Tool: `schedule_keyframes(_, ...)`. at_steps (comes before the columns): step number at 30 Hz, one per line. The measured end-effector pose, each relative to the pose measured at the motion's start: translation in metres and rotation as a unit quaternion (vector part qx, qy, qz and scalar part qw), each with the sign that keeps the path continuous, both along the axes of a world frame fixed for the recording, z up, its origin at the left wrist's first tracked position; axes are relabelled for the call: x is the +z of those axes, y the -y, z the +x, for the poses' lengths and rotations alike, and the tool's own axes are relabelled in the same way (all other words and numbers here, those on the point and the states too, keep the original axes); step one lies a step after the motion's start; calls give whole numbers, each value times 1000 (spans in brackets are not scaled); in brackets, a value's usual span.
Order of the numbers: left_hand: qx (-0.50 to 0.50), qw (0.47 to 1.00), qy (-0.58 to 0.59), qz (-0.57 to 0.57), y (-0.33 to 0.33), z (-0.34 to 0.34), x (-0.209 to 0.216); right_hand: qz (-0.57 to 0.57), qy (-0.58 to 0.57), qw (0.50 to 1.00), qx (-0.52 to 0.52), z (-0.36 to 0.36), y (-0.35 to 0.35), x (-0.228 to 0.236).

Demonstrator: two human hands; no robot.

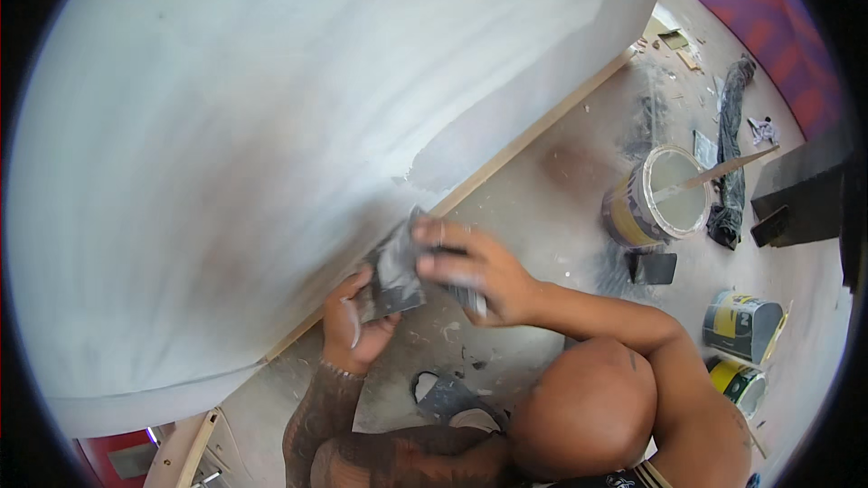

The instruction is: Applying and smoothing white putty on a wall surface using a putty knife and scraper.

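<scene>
My left hand (355,323) is closed round the edge of a flat dark filler spreader (395,282) smeared with whitish-grey filler. Over its right side, my right hand (481,273) grips a second dark filler spreader (467,296), partly hidden by the fingers and blurred. The two tools meet or overlap; the exact contact is smeared by motion. Both hands are close to the lower edge of a large white panel (298,108), which carries a greyish filler patch (493,131) near its wooden bottom strip (533,131).
A bucket (624,210) of pale filler with a stirring stick (723,173) stands on the dusty floor at right. Near it lie a dark block (653,268) and a rolled black plastic sheet (733,140). Cut-open containers (731,321) stand lower right. My bent knee (592,407) rises below my arms.
</scene>
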State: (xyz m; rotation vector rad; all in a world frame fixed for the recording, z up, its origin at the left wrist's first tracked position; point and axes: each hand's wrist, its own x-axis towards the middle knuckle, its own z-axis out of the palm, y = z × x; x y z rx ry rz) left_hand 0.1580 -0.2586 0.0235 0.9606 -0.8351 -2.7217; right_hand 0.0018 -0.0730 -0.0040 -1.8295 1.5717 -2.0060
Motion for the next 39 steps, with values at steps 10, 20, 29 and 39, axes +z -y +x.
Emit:
schedule_keyframes(10, 80, 880, -121, -452, -54, -63, 31, 141, 562, 815, 15, -33, -61, -24)
schedule_keyframes(20, -252, 455, -171, -837, -46, -84, -4, -119, 767, 619, 117, -137, -107, -23)
schedule_keyframes(29, -346, 496, -96, -790, -41, -41, -36, -17, 170, 809, -562, -278, -70, -28)
schedule_keyframes(39, -339, 523, -75, -778, -34, -40, -25, 71, 209, 829, -513, -236, -63, -42)
